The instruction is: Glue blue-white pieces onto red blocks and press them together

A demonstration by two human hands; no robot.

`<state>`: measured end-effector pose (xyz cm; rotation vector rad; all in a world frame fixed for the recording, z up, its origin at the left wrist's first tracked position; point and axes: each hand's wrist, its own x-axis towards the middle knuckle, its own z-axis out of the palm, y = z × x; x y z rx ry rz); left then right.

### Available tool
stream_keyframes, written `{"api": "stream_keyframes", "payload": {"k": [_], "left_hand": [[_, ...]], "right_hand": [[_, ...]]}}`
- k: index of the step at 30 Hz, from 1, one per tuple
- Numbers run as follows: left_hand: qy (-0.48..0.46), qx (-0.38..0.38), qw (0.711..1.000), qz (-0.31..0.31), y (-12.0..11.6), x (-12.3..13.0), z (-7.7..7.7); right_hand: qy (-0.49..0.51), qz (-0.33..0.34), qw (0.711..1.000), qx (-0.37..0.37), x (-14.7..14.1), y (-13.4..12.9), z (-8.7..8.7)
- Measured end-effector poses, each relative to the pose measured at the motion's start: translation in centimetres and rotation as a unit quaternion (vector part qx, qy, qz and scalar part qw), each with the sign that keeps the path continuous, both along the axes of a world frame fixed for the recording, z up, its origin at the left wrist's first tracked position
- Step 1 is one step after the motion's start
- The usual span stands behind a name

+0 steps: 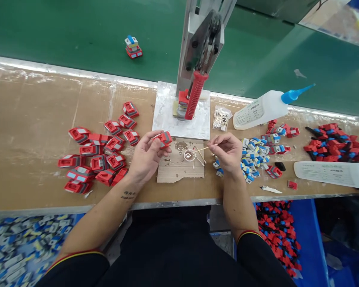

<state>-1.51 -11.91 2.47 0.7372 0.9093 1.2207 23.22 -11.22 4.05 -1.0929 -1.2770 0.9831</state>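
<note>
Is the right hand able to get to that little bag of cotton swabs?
Probably yes: the bag of swabs lies just beyond the right hand, and nothing seems to stand between them. That hand pinches a thin stick, though, so it might need to put that down first.

The left hand (145, 156) has one red piece (165, 139); the right hand (227, 153) has one cotton swab (205, 148). On the left side lie about fifteen similar pieces (99, 163). There are two white bottles (259, 109), one press (195, 95), one bag of swabs (221, 118) and one small dish (185, 158). The blue-and-white blocks (253, 154) are too overlapped to count exactly.
</note>
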Motion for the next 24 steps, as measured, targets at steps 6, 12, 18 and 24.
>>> {"api": "stream_keyframes", "payload": {"k": [6, 12, 18, 24], "left_hand": [[0.099, 0.048, 0.994, 0.02, -0.4, 0.0, 0.4], [0.218, 0.159, 0.961, 0.053, -1.0, 0.2, 0.3], [0.318, 0.218, 0.923, 0.02, -1.5, 0.5, 0.5], [0.335, 0.239, 0.911, -0.008, -1.9, 0.9, 1.0]], "right_hand": [[0.009, -0.037, 0.999, -0.002, 0.2, 0.1, 0.1], [0.043, -0.028, 0.999, -0.003, -0.1, 0.0, 0.3], [0.035, -0.04, 0.998, 0.026, -1.1, -0.9, 0.9], [-0.012, -0.031, 0.997, 0.065, -2.6, -1.9, 0.9]]}}
